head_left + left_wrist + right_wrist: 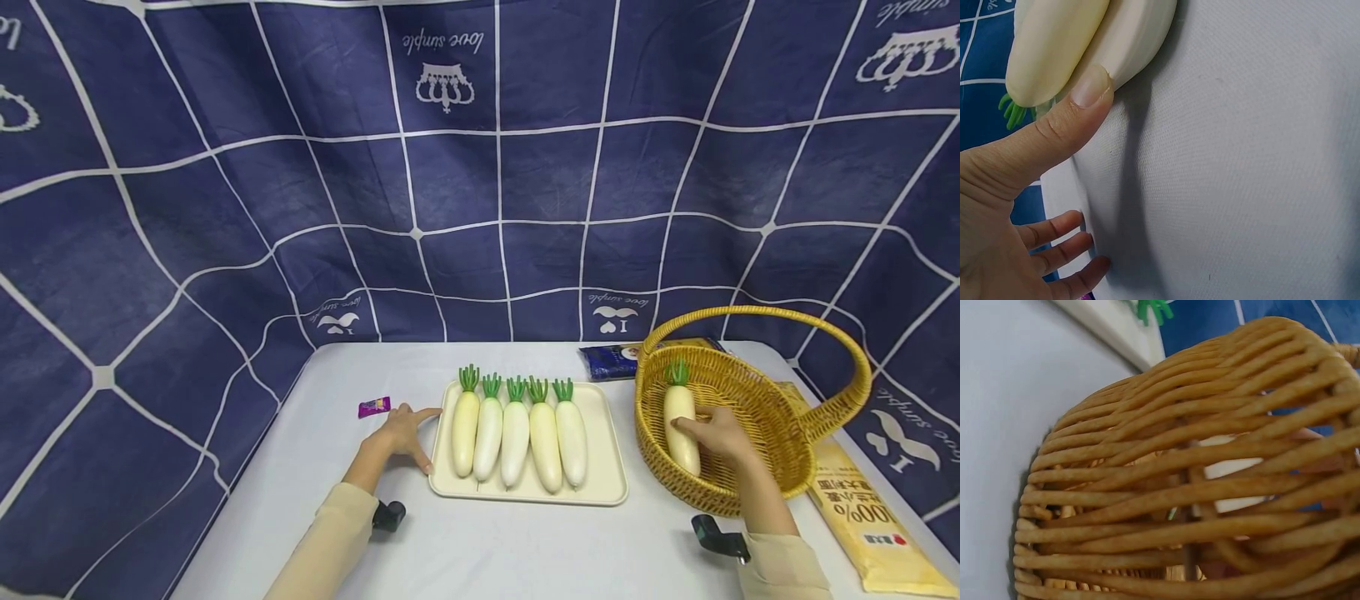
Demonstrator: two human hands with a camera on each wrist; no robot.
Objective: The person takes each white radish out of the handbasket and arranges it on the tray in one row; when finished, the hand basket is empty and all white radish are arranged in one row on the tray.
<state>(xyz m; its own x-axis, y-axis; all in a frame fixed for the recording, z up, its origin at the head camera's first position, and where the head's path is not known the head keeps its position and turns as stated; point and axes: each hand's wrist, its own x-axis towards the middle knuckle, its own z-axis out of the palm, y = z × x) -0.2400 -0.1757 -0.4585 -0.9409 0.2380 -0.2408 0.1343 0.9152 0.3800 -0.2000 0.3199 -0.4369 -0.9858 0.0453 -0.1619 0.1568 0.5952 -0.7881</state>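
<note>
Several white radishes (pixel 516 433) with green tops lie side by side on a cream tray (pixel 603 483). At the tray's left edge is my left hand (pixel 397 433), fingers spread. In the left wrist view its thumb (pixel 1063 125) reaches the rim of the tray, and the other fingers extend over the white tabletop. My right hand (pixel 720 432) reaches into a wicker basket (pixel 675 492) and grips another white radish (pixel 682 454), whose green top leans toward the basket's far wall. In the right wrist view the basket's weave (pixel 1179 487) hides most of that hand and radish.
A small purple packet (pixel 374 407) lies left of the tray. Behind the basket is a dark blue package (pixel 611 362). A tan noodle bag (pixel 873 525) rests at the right, partly beneath the basket, whose tall handle (pixel 750 311) arches over it. Blue checked cloth (pixel 450 183) hangs behind.
</note>
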